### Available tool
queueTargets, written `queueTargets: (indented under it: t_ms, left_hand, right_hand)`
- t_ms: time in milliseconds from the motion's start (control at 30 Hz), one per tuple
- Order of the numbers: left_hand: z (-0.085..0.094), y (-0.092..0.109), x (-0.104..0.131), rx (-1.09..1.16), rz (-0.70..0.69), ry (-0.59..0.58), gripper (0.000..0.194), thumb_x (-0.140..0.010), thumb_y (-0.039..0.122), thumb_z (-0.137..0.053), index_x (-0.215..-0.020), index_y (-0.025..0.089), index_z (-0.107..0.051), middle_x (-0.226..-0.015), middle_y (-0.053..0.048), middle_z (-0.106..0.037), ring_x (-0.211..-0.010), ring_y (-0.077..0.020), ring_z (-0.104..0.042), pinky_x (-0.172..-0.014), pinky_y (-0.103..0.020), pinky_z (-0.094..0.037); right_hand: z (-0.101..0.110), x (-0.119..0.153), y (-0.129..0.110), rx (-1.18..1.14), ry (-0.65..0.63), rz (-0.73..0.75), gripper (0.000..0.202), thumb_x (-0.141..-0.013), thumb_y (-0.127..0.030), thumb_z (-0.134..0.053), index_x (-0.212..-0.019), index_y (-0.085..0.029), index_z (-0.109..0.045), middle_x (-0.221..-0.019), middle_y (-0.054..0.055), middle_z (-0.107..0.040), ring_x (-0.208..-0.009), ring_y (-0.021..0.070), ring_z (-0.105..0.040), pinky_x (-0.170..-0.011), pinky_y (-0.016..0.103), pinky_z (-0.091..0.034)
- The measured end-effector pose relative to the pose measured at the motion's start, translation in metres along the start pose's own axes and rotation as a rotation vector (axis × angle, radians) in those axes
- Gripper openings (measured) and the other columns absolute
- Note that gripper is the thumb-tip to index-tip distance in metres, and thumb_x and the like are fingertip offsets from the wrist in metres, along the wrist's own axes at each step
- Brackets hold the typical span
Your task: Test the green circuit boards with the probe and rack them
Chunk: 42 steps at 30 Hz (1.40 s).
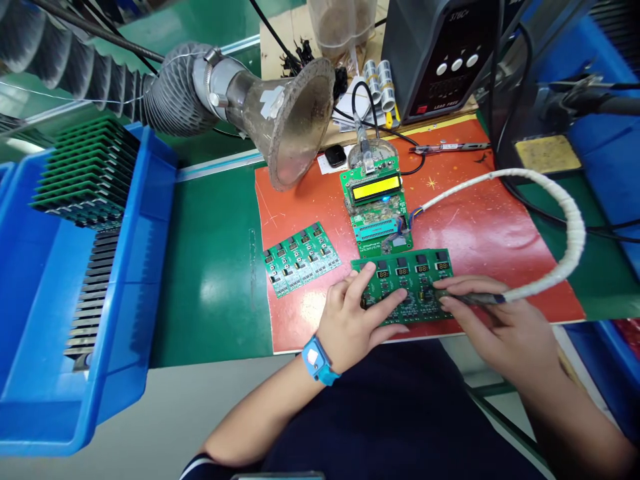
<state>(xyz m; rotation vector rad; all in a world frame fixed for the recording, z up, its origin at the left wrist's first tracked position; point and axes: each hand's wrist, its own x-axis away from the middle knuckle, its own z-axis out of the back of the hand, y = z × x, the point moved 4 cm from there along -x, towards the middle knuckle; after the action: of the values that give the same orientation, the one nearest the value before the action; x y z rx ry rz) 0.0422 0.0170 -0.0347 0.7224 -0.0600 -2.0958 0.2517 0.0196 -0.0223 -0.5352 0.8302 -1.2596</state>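
A green circuit board panel (423, 267) with several small displays lies near the front edge of the red mat. My left hand (353, 310) rests on its left part, fingers spread. My right hand (500, 327) pinches a dark probe (475, 298), its tip against the panel's right half. A white wrapped cable (575, 227) runs from the probe to a programmer board (380, 210) just behind the panel; its screen is lit yellow and a blue light shows. Another board panel (303, 259) lies on the mat to the left.
Blue bins (143, 267) stand at the left, one holding a stack of green boards (90, 173). A fume extractor funnel (303, 123) hangs over the mat's back left. Behind are a soldering station (440, 60), a pen (450, 147) and a yellow sponge (547, 156).
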Motion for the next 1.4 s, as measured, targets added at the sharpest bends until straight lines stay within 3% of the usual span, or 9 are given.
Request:
queueTargets:
  t_ms: [400, 533, 667, 800, 967, 1400]
  left_hand:
    - [-0.001, -0.001, 0.000, -0.007, -0.001, -0.043, 0.057, -0.084, 0.058, -0.068, -0.132, 0.030, -0.059, -0.149, -0.014, -0.043, -0.115, -0.0303, -0.052, -0.094, -0.042, -0.047]
    - [0.006, -0.015, 0.005, 0.197, 0.045, -0.026, 0.074, -0.081, 0.062, -0.069, -0.138, 0.020, -0.048, -0.148, -0.019, -0.046, -0.125, -0.0314, -0.055, -0.097, -0.045, -0.052]
    - [0.014, -0.034, 0.011, 0.428, 0.028, -0.107, 0.061, -0.081, 0.055, -0.072, -0.124, 0.016, -0.054, -0.148, -0.023, -0.046, -0.134, -0.0308, -0.053, -0.100, -0.045, -0.055]
    - [0.016, -0.042, 0.015, 0.453, -0.039, -0.135, 0.048, -0.086, 0.045, -0.070, -0.121, 0.014, -0.057, -0.146, -0.025, -0.047, -0.137, -0.0308, -0.049, -0.103, -0.044, -0.054]
    - [0.013, -0.042, 0.015, 0.443, -0.075, -0.113, 0.049, -0.085, 0.044, -0.072, -0.120, 0.014, -0.057, -0.147, -0.026, -0.046, -0.132, -0.0322, -0.054, -0.096, -0.042, -0.059]
    - [0.014, -0.043, 0.015, 0.447, -0.089, -0.080, 0.049, -0.084, 0.044, -0.073, -0.118, 0.014, -0.056, -0.145, -0.027, -0.048, -0.131, -0.0319, -0.056, -0.096, -0.045, -0.059]
  right_hand:
    - [0.000, 0.001, 0.002, -0.027, -0.002, -0.017, 0.006, -0.093, -0.026, -0.062, -0.100, -0.025, -0.062, -0.098, 0.004, -0.071, -0.090, 0.0222, -0.070, -0.082, 0.037, -0.059]
    - [-0.001, 0.002, 0.003, -0.048, -0.003, -0.038, 0.007, -0.093, -0.027, -0.063, -0.100, -0.025, -0.062, -0.100, 0.004, -0.071, -0.092, 0.0233, -0.070, -0.084, 0.039, -0.059]
    - [-0.001, 0.003, 0.005, -0.060, 0.004, -0.042, 0.006, -0.093, -0.026, -0.063, -0.099, -0.025, -0.062, -0.100, 0.004, -0.070, -0.092, 0.0226, -0.069, -0.084, 0.038, -0.058]
    - [-0.002, 0.004, 0.006, -0.068, 0.004, -0.055, 0.006, -0.093, -0.027, -0.064, -0.099, -0.025, -0.062, -0.099, 0.004, -0.070, -0.092, 0.0221, -0.069, -0.084, 0.038, -0.057]
    - [-0.001, 0.003, 0.003, -0.064, 0.009, -0.026, 0.006, -0.093, -0.027, -0.063, -0.098, -0.025, -0.061, -0.098, 0.004, -0.070, -0.091, 0.0221, -0.069, -0.082, 0.038, -0.058]
    - [-0.001, 0.003, 0.006, -0.079, 0.005, -0.070, 0.006, -0.092, -0.029, -0.064, -0.097, -0.025, -0.062, -0.099, 0.004, -0.070, -0.092, 0.0227, -0.069, -0.084, 0.039, -0.059]
